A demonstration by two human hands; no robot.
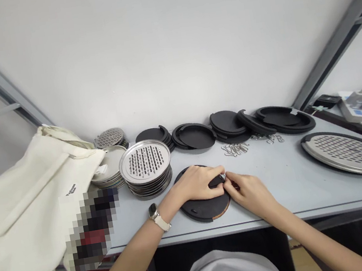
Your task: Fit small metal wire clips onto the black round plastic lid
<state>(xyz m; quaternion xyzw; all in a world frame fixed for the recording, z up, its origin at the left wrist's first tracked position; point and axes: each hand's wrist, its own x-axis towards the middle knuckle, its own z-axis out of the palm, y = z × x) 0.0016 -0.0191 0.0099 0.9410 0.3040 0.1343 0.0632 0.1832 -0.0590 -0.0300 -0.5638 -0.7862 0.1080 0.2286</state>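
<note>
A round black plastic plate [202, 210] lies on the table close to its front edge, its lower right rim showing a brownish edge. Over its top rests my left hand [197, 182], closed on a short black tab [217, 180] that stands out at the plate's right side. My right hand [248, 191] is beside it, thumb and fingers pinched on a small shiny metal hook [223, 176] at the end of the tab. Fingers cover much of that hook, so whether it passes through the tab cannot be seen. A watch [154, 211] is on my left wrist.
Round metal grater plates [144, 160] are stacked to the left. Black round plates [198, 135] line the wall. Loose metal hooks [235, 148] lie before them. A grater plate in a black rim [350, 153] is at right, a cream bag [31, 197] at left.
</note>
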